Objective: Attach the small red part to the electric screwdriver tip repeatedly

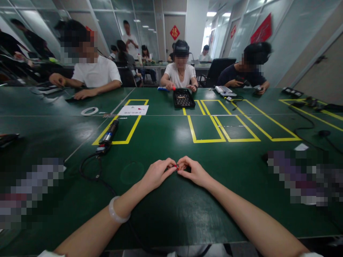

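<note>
Just above the green table (166,203), both of my hands meet at the fingertips. My left hand (160,172) pinches a small red and dark piece (176,167), too small to name, between thumb and fingers. From the other side, my right hand (193,170) closes its thumb and fingers on the same piece. The fingers cover most of it. A pale bangle circles my left wrist. To the left of my hands lies a dark cylindrical tool (110,132) with a black cable (81,167) running toward the near edge.
Yellow tape outlines (209,141) mark the table ahead. Across it, a person works over a black tray (184,98) of small parts; two others sit left and right. A white paper (133,110) and a white ring (89,111) lie left. Blurred items flank my arms.
</note>
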{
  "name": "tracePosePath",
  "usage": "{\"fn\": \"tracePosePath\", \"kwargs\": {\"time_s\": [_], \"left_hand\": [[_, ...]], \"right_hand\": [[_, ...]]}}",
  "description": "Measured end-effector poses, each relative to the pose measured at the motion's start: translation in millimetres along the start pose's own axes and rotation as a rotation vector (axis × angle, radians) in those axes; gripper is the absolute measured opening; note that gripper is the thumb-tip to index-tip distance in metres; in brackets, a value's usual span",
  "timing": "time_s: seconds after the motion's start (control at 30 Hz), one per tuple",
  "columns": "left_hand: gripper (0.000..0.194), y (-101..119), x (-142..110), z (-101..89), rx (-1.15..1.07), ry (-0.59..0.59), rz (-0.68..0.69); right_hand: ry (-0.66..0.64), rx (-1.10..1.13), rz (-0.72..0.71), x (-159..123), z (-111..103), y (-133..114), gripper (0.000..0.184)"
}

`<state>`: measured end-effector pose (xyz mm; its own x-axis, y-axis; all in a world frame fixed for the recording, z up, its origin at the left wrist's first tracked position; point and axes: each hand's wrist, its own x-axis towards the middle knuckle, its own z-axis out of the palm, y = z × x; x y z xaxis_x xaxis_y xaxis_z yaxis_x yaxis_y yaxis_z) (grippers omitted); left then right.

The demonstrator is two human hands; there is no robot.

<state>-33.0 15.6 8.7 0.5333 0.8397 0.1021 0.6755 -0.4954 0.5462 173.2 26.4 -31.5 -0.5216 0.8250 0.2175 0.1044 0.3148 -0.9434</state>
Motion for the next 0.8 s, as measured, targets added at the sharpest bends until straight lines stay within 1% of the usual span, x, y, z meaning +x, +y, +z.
{"fn": "tracePosePath", "kwargs": {"time_s": [0.03,0.1,0.23,0.37,0.47,0.53,0.6,0.67,0.73,0.8], "left_hand": [[0.023,-1,0,0.4,-0.018,-0.004,-0.008],[0.023,-2,0,1.5,-0.047,-0.004,-0.008],[0.022,-6,-1,3.3,-0.048,0.019,0.017],[0.022,-2,-2,2.6,-0.022,0.022,0.023],[0.025,-1,0,-4.8,0.006,0.004,0.026],[0.029,-9,3,-16.2,0.057,0.039,-0.009],[0.033,-30,5,-33.1,0.147,0.139,-0.082],[0.038,-62,3,-53.4,0.284,0.276,-0.185],[0.044,-100,-6,-73.9,0.471,0.416,-0.355],[0.053,-136,-21,-92.2,0.615,0.496,-0.530]], "right_hand": [[0.003,-0.006,0.000,0,0,0,0.018],[0.011,0.022,0.026,1,0,1,0.015],[0.023,0.099,0.060,2,-1,3,0.018],[0.018,0.035,0.026,1,1,2,0.025],[0.025,-0.038,0.017,1,1,-1,0.017],[0.037,-0.076,0.023,1,-1,-3,0.015],[0.047,-0.099,0.033,2,-2,-4,0.014],[0.051,-0.104,0.040,3,-3,-5,0.014],[0.047,-0.101,0.043,3,-2,-6,0.014],[0.039,-0.102,0.044,2,-2,-6,0.014]]}}
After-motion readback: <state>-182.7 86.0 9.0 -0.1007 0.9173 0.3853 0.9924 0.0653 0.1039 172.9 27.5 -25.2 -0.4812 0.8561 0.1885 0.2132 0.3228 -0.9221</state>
